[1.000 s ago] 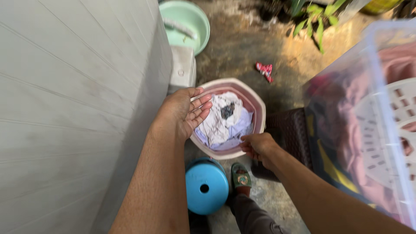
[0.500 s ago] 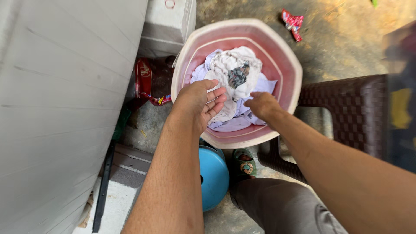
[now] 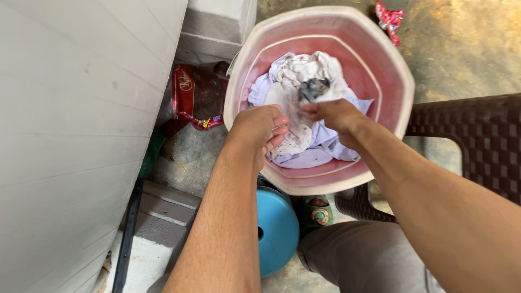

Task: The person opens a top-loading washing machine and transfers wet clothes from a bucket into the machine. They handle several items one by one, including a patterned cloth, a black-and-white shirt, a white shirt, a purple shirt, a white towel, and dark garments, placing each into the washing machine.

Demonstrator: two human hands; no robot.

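Observation:
A pink plastic basin (image 3: 392, 65) sits on the ground and holds a heap of white and pale lilac wet clothes (image 3: 304, 81) with a small dark piece near the top. My left hand (image 3: 260, 127) is inside the basin at its near left, fingers curled against the cloth. My right hand (image 3: 332, 113) reaches in from the right and grips a fold of the white cloth in the middle of the heap.
A grey panelled wall (image 3: 70, 119) fills the left. A concrete block (image 3: 217, 27) stands behind the basin, a red wrapper (image 3: 187, 97) beside it. A blue stool (image 3: 278, 228) is under me, a dark brown plastic chair (image 3: 467, 141) at the right.
The view has closed in on the basin. Both hands have gone from the basin's rim into the clothes, and the right hand has taken hold of the white cloth.

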